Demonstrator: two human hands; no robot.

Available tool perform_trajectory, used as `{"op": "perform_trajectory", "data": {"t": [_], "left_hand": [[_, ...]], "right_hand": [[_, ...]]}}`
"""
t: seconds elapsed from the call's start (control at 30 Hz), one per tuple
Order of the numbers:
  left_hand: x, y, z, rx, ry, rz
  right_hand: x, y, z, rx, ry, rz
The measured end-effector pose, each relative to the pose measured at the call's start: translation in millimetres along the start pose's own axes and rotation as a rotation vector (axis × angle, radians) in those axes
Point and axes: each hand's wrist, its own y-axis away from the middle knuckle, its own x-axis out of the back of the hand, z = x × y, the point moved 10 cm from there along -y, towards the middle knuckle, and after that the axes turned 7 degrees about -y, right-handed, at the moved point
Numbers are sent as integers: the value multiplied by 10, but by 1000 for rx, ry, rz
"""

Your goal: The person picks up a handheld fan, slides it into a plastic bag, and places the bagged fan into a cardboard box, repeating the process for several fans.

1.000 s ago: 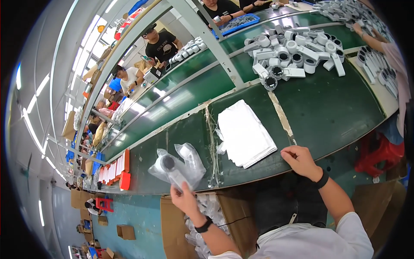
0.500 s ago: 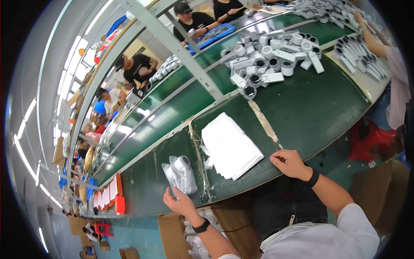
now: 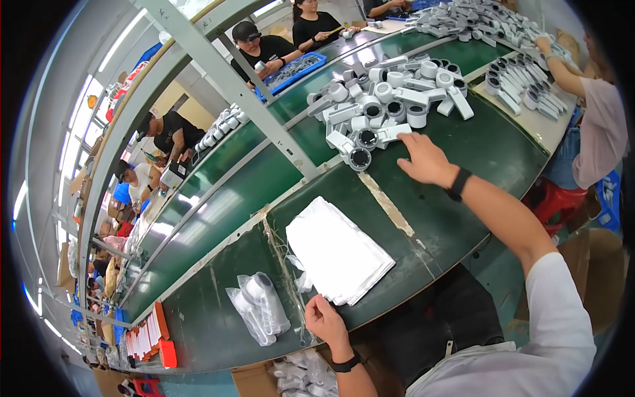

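Item: right hand (image 3: 426, 161), centre right of the frame; grip spread, thumb and fingers apart, fingertips at the near edge of the pile; contact cannot be told.

Item: left hand (image 3: 325, 321), lower centre; grip drawn together, fingers curled in, just beside the lower edge of the white stack; contact cannot be told.

Item: pile of white-and-grey devices (image 3: 415, 116), upper centre to right, heaped on the desk (image 3: 463, 205), green-topped; round heads, straight handles, some with dark discs.

Item: white stack (image 3: 340, 248), thin flat pieces, centre of the frame, lying on the desk between the hands.

Item: bagged devices (image 3: 260, 308), in clear plastic, lower left of centre, on the desk, left of the stack.

Item: orange-red box (image 3: 169, 355), lower left, beside a row of white pieces.

Item: cardboard carton (image 3: 254, 382), lower edge, holding plastic-wrapped items.

Item: blue tray (image 3: 296, 77), upper centre, small grey parts inside, a co-worker behind.
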Motion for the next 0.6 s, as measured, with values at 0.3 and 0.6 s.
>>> {"op": "perform_trajectory", "data": {"t": [0.3,0.6], "left_hand": [[-2,43,81,47,-1,-7],[38,31,74,33,-9,-20]], "right_hand": [[-658,-633,435,-41,344,-80],[-279,-105,327,-119,-181,65]]}}
